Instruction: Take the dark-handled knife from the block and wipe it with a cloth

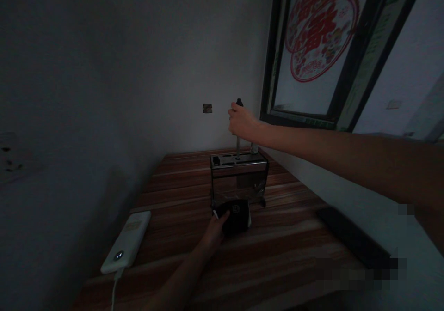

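Closest to us, our left hand (212, 231) rests on a small black rounded object (236, 216) lying on the striped wooden table (284, 255), fingers laid over it, not closed. Our right hand (242, 124) is wrapped around a black-handled metal tool (237, 137) standing upright in 1 slot of the shiny metal rack (239, 177) just behind.

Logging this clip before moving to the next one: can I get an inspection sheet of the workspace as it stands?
Surface: wooden table, dimly lit.
Job's things: metal knife rack near the wall; a tool's rod stands in a top slot, its black handle in the right hand; a small black object lies before the rack.
Clutter: white power bank, light on; flat dark slab at right.
Hands: right hand grips the handle; left hand touches the black object.
Cables: white cable from the power bank.
Surroundings: plain wall; window with red paper cutout.
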Motion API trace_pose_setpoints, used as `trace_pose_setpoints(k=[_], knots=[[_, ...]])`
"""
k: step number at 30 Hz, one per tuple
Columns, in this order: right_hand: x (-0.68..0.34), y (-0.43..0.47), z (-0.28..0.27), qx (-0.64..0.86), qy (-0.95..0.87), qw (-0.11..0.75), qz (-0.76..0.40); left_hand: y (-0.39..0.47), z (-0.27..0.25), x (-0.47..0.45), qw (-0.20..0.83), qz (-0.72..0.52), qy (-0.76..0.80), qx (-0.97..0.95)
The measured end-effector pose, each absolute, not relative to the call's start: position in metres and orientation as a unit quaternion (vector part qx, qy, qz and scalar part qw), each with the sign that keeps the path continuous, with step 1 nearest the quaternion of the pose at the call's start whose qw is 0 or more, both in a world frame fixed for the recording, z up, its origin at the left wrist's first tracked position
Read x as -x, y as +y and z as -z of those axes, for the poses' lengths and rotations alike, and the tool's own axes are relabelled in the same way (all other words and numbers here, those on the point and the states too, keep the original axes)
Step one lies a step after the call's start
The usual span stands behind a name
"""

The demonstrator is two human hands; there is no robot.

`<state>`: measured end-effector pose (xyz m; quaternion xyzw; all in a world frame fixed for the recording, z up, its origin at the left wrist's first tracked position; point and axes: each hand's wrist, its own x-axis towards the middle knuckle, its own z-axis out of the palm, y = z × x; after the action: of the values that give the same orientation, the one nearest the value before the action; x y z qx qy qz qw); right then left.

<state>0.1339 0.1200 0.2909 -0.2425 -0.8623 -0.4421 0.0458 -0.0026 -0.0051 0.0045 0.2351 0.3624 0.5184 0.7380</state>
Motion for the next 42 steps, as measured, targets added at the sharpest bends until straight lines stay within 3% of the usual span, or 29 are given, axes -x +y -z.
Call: trace_pose_setpoints(k=[3,6,12,16,20,25,31,36,42], knots=[[-0.137,0.104,-0.318,0.301,-0.776,-0.014,0.555,-0.004,-0.003,0.003,0.737,-0.518,0.365,-0.236],[-0.145,0.086,-0.342,0.324,-0.739,-0.032,0.589,-0.005,-0.003,0.004,0.74,-0.514,0.362,-0.24],[-0.181,0.059,-0.381,0.357,-0.727,0.051,0.585,-0.011,-0.012,0.004,0.743,-0.51,0.363,-0.237],[-0.217,0.052,-0.379,0.498,-0.672,0.123,0.534,-0.013,-0.015,0.004,0.738,-0.511,0.376,-0.231],[-0.257,0.045,-0.34,0.605,-0.68,0.245,0.334,-0.011,-0.011,0.003,0.737,-0.514,0.368,-0.241],[-0.263,0.004,-0.242,0.547,-0.808,0.211,-0.063,-0.009,-0.003,0.003,0.738,-0.51,0.371,-0.24],[-0.205,-0.026,-0.093,0.452,-0.735,0.264,-0.432,-0.016,-0.012,0.006,0.74,-0.516,0.347,-0.257],[-0.168,-0.019,-0.026,0.389,-0.666,0.326,-0.547,-0.015,-0.027,0.011,0.703,-0.577,0.364,-0.199],[-0.167,-0.023,-0.014,0.351,-0.613,0.34,-0.621,-0.016,-0.042,0.014,0.677,-0.616,0.359,-0.182]])
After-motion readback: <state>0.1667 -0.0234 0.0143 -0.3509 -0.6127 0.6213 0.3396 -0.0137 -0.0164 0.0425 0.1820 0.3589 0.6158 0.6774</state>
